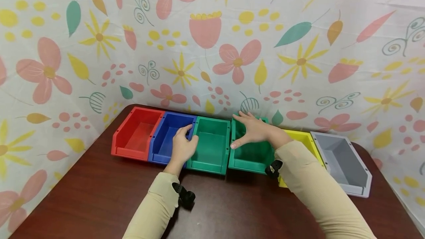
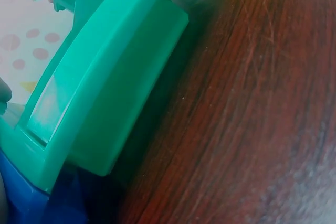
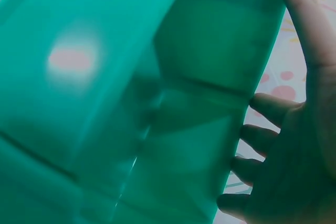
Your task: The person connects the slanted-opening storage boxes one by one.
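Note:
Two green bins stand side by side in a row. At the left green bin [image 1: 210, 143], my left hand [image 1: 183, 146] grips the side wall next to the blue bin [image 1: 162, 135], with the thumb on the green side and curled fingers on the blue side. Its front lip [image 2: 89, 93] fills much of the left wrist view. Over the right green bin [image 1: 247, 161], my right hand [image 1: 255, 130] is spread wide. Its fingertips touch the far rim and its thumb lies by the left rim. In the right wrist view, the fingers [image 3: 262, 140] look fairly straight along the bin's edge.
A red bin [image 1: 137, 135] stands at the row's left end. To the right are a yellow bin [image 1: 303, 137], partly hidden by my right sleeve, and a grey bin [image 1: 346, 161]. The brown table [image 1: 216, 209] meets a flower-patterned cloth [image 1: 206, 65] behind the bins.

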Available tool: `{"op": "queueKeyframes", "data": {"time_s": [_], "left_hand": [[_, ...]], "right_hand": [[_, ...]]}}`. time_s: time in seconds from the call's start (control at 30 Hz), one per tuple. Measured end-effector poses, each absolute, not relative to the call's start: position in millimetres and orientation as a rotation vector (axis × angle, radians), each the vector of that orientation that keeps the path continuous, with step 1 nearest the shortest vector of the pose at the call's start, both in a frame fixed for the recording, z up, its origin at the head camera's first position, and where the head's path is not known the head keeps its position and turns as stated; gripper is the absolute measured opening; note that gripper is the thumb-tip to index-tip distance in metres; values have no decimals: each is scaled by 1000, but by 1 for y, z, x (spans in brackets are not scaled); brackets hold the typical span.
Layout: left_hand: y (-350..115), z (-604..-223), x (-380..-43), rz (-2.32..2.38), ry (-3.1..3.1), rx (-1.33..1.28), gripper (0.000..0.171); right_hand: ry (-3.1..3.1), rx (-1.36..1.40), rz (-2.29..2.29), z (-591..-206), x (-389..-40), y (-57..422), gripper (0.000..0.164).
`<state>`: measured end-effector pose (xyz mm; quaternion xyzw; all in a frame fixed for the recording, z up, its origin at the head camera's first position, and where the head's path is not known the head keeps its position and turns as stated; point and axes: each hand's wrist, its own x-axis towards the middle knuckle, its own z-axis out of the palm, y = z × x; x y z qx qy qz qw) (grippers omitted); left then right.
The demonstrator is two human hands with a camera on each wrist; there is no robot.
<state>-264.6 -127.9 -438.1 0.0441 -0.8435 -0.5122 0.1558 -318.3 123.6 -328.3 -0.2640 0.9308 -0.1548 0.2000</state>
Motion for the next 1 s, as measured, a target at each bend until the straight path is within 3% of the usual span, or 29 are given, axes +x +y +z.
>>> {"op": "queueKeyframes", "data": {"time_s": [1.0], "left_hand": [[-127, -438, -265, -1462, -2408, 143, 48]], "right_hand": [[2587, -690, -462, -345, -316, 122, 117]]}}
